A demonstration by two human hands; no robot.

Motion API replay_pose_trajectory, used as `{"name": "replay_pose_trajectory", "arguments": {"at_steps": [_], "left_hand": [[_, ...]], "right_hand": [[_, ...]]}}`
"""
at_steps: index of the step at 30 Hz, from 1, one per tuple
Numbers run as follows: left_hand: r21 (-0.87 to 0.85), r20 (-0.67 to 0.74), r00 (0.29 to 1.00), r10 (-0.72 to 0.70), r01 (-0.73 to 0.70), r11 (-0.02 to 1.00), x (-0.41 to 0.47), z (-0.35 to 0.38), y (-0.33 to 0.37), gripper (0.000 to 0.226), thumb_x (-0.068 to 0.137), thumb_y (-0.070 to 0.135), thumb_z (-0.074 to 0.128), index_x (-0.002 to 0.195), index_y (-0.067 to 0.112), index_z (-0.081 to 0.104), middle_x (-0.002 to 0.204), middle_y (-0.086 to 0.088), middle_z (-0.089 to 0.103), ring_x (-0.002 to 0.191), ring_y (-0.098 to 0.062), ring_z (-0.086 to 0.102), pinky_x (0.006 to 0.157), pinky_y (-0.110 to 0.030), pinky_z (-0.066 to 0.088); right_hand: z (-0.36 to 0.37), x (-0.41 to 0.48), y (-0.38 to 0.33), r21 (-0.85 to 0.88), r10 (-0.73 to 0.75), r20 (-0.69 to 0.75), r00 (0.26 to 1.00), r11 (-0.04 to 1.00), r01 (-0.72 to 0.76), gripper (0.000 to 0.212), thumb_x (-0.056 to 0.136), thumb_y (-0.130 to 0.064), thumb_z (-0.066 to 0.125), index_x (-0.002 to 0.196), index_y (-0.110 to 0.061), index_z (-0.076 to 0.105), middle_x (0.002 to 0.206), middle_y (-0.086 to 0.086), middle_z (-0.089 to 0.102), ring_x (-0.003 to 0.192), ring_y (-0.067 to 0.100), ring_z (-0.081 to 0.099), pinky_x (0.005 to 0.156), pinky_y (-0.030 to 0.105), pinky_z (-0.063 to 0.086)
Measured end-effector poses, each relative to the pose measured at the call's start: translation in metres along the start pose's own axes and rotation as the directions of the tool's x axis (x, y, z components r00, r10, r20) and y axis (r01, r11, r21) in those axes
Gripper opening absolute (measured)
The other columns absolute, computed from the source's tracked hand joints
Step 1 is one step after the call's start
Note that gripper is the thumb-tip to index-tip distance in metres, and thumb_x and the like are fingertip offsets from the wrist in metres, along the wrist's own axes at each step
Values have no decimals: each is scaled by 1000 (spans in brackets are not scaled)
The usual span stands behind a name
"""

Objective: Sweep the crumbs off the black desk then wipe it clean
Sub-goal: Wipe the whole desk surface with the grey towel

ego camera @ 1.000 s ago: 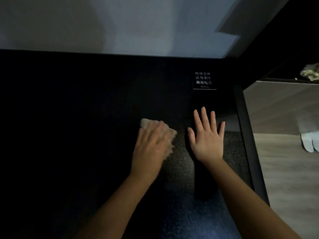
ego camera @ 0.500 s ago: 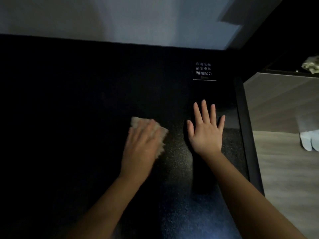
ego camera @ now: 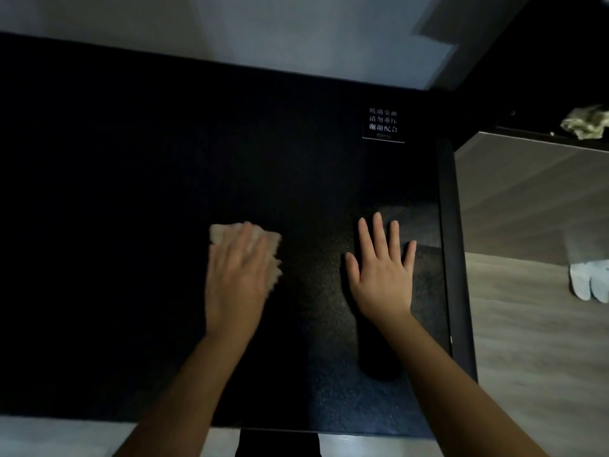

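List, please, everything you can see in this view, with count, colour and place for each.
black desk: 1, black, fills most of the view below the wall
cloth: 1, pale beige, on the desk near the middle, partly covered
sign: 1, black with white characters, on the desk near its far right corner
wall: 1, pale grey, behind the desk
floor: 1, grey-brown wood grain, right of the desk
crumpled item: 1, pale, on a dark ledge at upper right; too blurred to identify
white item: 1, white, at the right edge; cannot tell what it is
left hand: 1, presses flat on the cloth
right hand: 1, flat on the desk, fingers spread, right of the cloth
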State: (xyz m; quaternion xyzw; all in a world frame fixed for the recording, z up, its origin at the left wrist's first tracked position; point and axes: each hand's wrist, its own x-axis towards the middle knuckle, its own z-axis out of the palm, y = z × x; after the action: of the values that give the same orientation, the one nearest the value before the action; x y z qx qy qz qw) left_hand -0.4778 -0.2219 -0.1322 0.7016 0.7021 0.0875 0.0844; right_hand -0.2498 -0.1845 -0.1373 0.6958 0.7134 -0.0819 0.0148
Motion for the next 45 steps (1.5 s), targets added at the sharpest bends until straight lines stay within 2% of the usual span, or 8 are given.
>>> {"name": "replay_pose_trajectory", "arguments": {"at_steps": [3,10,17,23,29,37,43,45], "left_hand": [[-156,-75,963,-258,244,957,3,-6,29,44,94,21,50,138,23,46,150,-6,35,143,-23,24,116,-47,22],[-50,-27,975,219,-220,974,-38,13,45,48,89,19,53,136,15,48,149,-10,37,140,-29,30,111,-54,29],[-192,-131,946,-296,269,944,-43,-2,35,41,96,22,42,137,17,49,149,-9,37,141,-25,29,114,-53,24],[-12,-18,990,139,-139,990,-98,7,57,48,92,26,37,139,18,45,148,-8,40,140,-29,32,112,-50,29],[-91,-149,938,-314,303,949,-94,-5,13,45,94,15,50,139,14,46,149,-12,36,141,-28,28,116,-48,19],[-16,-16,996,93,-93,996,-135,11,74,63,79,22,61,139,14,45,150,-11,37,140,-30,30,109,-54,32],[-126,-110,935,-337,323,938,-134,-8,7,46,94,14,53,139,15,45,151,-10,33,143,-26,22,114,-53,24],[-95,-132,945,-299,289,953,-139,-2,30,48,93,18,51,141,15,42,151,-10,33,143,-26,23,116,-50,22]], "right_hand": [[1,-8,1,4,-11,1,1000,1000,11,63,97,-53,16,153,-27,9,161,-1,1,147,25,-8,117,56,-1],[3,-30,8,-11,-43,11,999,999,43,63,97,-54,17,153,-26,10,161,0,3,147,25,-7,117,54,1],[4,-42,5,-6,-24,15,1000,1000,24,64,97,-54,15,153,-25,7,161,0,-1,147,26,-9,117,57,-1],[6,-66,-6,6,-40,19,999,999,40,66,96,-53,15,153,-21,13,161,3,4,147,28,-6,115,57,-2],[6,-79,-5,6,-66,26,997,998,66,65,96,-53,14,153,-22,11,161,2,1,147,27,-8,117,55,-2],[8,-93,0,8,-102,23,995,995,101,64,96,-53,15,153,-24,10,161,1,0,147,24,-9,117,54,-1],[10,-101,0,-5,-90,19,996,996,90,63,97,-52,13,153,-23,10,161,2,3,147,26,-6,117,56,0],[10,-102,-3,-13,-81,19,997,997,82,64,96,-52,13,153,-23,9,161,2,2,147,26,-7,117,57,1]]}}
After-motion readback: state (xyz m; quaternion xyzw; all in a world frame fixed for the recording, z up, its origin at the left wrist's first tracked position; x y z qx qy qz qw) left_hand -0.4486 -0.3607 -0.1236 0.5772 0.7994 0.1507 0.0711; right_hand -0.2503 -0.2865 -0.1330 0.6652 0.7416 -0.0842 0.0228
